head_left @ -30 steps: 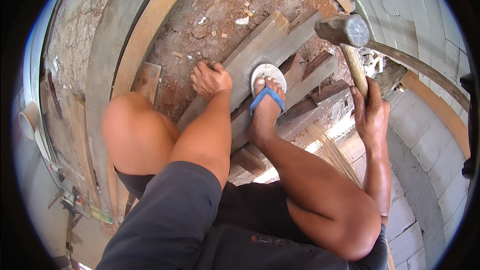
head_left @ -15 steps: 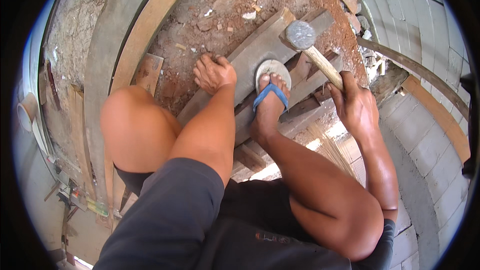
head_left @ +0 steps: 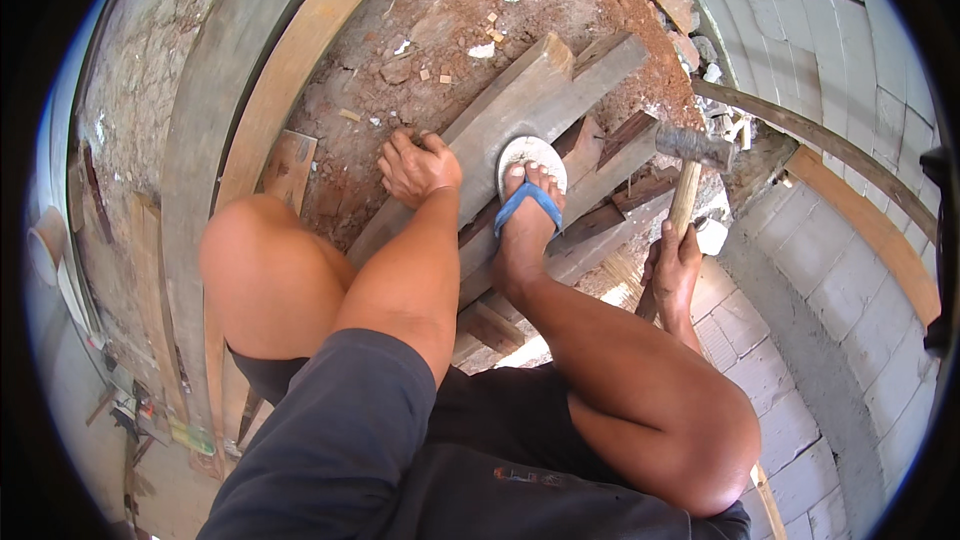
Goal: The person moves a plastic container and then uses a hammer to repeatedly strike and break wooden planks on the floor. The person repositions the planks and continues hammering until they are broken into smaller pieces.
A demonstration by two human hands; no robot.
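Observation:
My right hand (head_left: 676, 270) is wrapped round the wooden handle of a hammer (head_left: 695, 147), whose grey metal head is raised to the right of the stacked timber. My left hand (head_left: 418, 168) rests at the left edge of a thick wooden beam (head_left: 520, 90), fingers curled in; anything inside them is hidden. Across the beam, my right foot in a white flip-flop (head_left: 528, 155) with a blue strap presses down. A second wooden piece (head_left: 612, 65) lies against the beam's far end.
More timber (head_left: 620, 175) lies beneath and right of the foot. Reddish soil (head_left: 430, 30) with chips spreads ahead. Long curved-looking planks (head_left: 290, 50) run along the left. Broken bricks (head_left: 672, 0) and a grey block wall (head_left: 800, 30) stand at the right.
The hammer has swung right and down, away from above the beam's far end, and its head has turned side-on. My right hand has dropped lower. My left hand stays at the beam's edge.

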